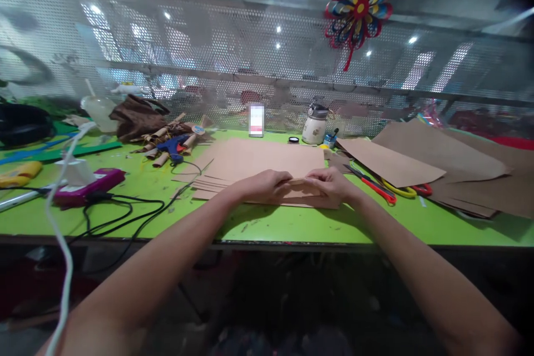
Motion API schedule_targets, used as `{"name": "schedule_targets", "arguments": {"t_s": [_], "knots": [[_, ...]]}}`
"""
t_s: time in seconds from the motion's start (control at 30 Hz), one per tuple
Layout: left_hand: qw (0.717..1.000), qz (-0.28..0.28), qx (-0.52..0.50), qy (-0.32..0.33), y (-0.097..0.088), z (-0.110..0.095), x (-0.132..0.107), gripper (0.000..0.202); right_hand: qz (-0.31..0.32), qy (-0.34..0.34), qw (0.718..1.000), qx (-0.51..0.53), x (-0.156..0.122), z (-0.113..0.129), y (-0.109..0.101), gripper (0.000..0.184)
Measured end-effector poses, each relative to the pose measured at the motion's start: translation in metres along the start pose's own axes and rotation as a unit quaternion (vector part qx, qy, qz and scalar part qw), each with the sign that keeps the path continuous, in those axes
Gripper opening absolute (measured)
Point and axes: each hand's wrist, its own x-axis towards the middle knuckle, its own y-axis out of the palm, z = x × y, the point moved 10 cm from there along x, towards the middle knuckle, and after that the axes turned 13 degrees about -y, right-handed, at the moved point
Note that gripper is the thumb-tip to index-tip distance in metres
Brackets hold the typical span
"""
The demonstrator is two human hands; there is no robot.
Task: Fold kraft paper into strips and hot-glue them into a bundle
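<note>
Pinching a curled brown paper edge (301, 181) at the near side of a paper stack (271, 156), two bare hands meet near the middle of the head camera's view, above a lime-green table (242, 228). The fingers of the left hand (269, 184) are closed on the paper's left part, and the right hand (331, 182) grips its right part with thumb and fingers; whether this is a loose strip or the top sheet's own border cannot be told. The curl could crease or twist if one hand pressed harder or turned more than the other, and the sheets beneath, already fanned out unevenly at the left, might slide if dragged along. The held edge has its long axis running left to right, roughly parallel to the table's front, one end towards each hand. To the right lie red-handled scissors (373, 186) and more brown sheets (392, 161); to the left, a blue glue gun (172, 147) rests among paper rolls (161, 159), near a looping black cord (125, 218)
</note>
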Motion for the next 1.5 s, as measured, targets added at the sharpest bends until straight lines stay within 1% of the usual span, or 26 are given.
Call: {"name": "schedule_targets", "arguments": {"t_s": [0.13, 0.3, 0.47, 0.6, 0.73, 0.83, 0.9, 0.97, 1.03, 1.17, 1.23, 1.33, 1.4, 1.5], "knots": [[0.999, 0.031, -0.021, -0.01, 0.001, 0.006, 0.0, 0.032, -0.001, 0.044, 0.999, 0.033, -0.003, -0.01, 0.0, 0.036], [0.992, 0.078, -0.1, -0.02, 0.008, 0.01, 0.004, 0.034, -0.002, 0.085, 0.989, 0.118, -0.007, -0.021, 0.005, 0.038], [0.979, 0.081, -0.184, -0.028, 0.009, 0.021, 0.011, 0.035, -0.037, 0.098, 0.978, 0.18, -0.009, -0.029, 0.008, 0.034], [0.962, 0.109, -0.246, -0.033, 0.01, 0.032, 0.011, 0.035, -0.028, 0.119, 0.965, 0.233, -0.01, -0.034, 0.018, 0.033], [0.954, 0.143, -0.263, -0.032, 0.01, 0.035, 0.009, 0.033, -0.018, 0.109, 0.962, 0.251, -0.009, -0.034, 0.02, 0.036], [0.943, 0.181, -0.271, -0.061, 0.014, 0.038, 0.007, 0.031, -0.013, 0.117, 0.956, 0.269, -0.01, -0.036, 0.021, 0.035], [0.938, 0.191, -0.278, -0.08, 0.014, 0.038, 0.006, 0.032, -0.016, 0.127, 0.948, 0.29, -0.011, -0.037, 0.021, 0.032], [0.932, 0.195, -0.292, -0.094, 0.014, 0.037, 0.004, 0.033, -0.033, 0.138, 0.938, 0.316, -0.012, -0.038, 0.021, 0.029], [0.925, 0.187, -0.316, -0.101, 0.01, 0.036, 0.003, 0.032, -0.066, 0.149, 0.923, 0.349, -0.014, -0.039, 0.018, 0.027], [0.921, 0.139, -0.351, -0.093, -0.002, 0.038, 0.005, 0.032, -0.118, 0.145, 0.887, 0.423, -0.012, -0.035, 0.012, 0.02], [0.921, 0.122, -0.362, -0.084, -0.005, 0.039, 0.006, 0.032, -0.131, 0.133, 0.877, 0.442, -0.01, -0.03, 0.008, 0.021], [0.92, 0.117, -0.368, -0.071, -0.006, 0.038, 0.006, 0.032, -0.149, 0.121, 0.878, 0.437, -0.007, -0.027, 0.001, 0.025], [0.924, 0.133, -0.352, -0.06, -0.002, 0.031, 0.005, 0.029, -0.154, 0.119, 0.891, 0.411, -0.007, -0.027, 0.0, 0.025], [0.926, 0.156, -0.341, -0.032, 0.002, 0.015, 0.003, 0.025, -0.144, 0.117, 0.913, 0.363, -0.004, -0.024, 0.002, 0.023]]}}
